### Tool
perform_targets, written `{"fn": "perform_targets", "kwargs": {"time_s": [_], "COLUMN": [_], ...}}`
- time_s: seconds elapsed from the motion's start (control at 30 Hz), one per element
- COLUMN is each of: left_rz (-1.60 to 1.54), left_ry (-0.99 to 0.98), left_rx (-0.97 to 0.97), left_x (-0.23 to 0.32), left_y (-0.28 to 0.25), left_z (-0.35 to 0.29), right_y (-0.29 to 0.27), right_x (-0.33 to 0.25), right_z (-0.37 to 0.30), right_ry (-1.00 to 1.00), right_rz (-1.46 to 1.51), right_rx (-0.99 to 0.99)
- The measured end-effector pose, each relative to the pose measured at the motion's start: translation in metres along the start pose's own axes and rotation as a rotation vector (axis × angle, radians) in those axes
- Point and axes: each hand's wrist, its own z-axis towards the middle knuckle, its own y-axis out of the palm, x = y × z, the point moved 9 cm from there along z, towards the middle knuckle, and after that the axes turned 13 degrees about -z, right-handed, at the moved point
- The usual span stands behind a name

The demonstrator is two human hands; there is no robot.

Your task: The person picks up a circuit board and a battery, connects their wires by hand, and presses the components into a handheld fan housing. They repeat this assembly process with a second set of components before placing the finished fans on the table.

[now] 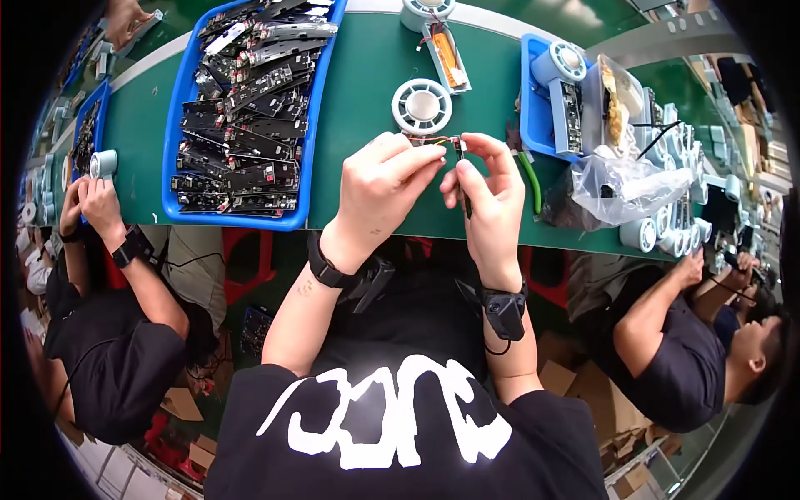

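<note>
My left hand (385, 177) is closed in a pinch on thin red and yellow wires (433, 140). These run in front of a pale blue round fan unit (422, 107) lying on the green table. My right hand (493, 179) grips a narrow black circuit board (464, 179), held upright between thumb and fingers, with its upper end close to the left fingertips. The wires reach that upper end; whether they are plugged in is too small to tell. Behind the fan unit lies an opened pale blue handle casing (450, 62) with an orange part inside.
To the left, a blue tray (172, 158) holds many black circuit boards. Green-handled cutters (531, 179) lie right of my hands, beside a smaller blue bin (537, 100), a clear plastic bag (621, 196) and several fan units (640, 234). People work at both sides.
</note>
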Motion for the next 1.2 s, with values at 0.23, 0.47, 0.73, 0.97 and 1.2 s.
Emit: {"fn": "perform_targets", "kwargs": {"time_s": [0.23,0.47,0.73,0.97,1.2], "left_rz": [0.101,0.276,0.413,0.516,0.602], "left_ry": [0.033,0.116,0.083,0.055,0.119], "left_rx": [-0.144,-0.246,-0.239,-0.302,-0.386], "left_x": [-0.001,0.009,0.017,0.015,0.017], "left_y": [0.005,0.011,0.019,0.025,0.034], "left_z": [0.010,0.013,0.011,0.010,0.009], "right_y": [-0.003,-0.002,-0.004,-0.009,-0.010], "right_x": [0.009,0.012,0.011,0.003,-0.003], "right_z": [-0.009,-0.013,-0.021,-0.019,-0.018], "right_ry": [0.006,0.026,0.039,-0.099,-0.205], "right_rz": [0.015,0.023,-0.099,-0.270,-0.547], "right_rx": [-0.006,-0.014,0.006,0.057,0.079]}}
